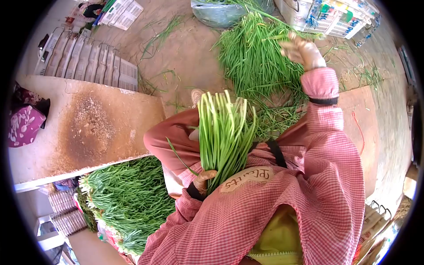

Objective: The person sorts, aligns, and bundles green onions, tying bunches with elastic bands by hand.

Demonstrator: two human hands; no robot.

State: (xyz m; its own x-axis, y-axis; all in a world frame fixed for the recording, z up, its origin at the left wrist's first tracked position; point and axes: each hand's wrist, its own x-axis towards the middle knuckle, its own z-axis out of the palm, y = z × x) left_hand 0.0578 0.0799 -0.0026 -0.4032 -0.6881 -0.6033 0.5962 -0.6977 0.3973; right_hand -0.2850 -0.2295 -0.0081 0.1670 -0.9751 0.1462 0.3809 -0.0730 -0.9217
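My left hand [205,179] is wrapped round the lower part of a thick bunch of long, flat green chives [223,132]. The bunch stands up from my lap, with its pale stalk ends at the top and one loose leaf sticking out to the left. Stretched forward, my right hand [302,51] is over the right edge of a large loose heap of chives [254,57] on the floor. Its fingers are spread and somewhat blurred, and thin stalks lie close to the fingertips. I see nothing clearly held in it.
On the left is a stained board [119,119], with stacked chives [137,198] below it. Plastic crates [88,62] stand at upper left and a white crate [327,17] at upper right. A clear plastic bag [216,15] lies behind the heap. Loose leaves litter the floor.
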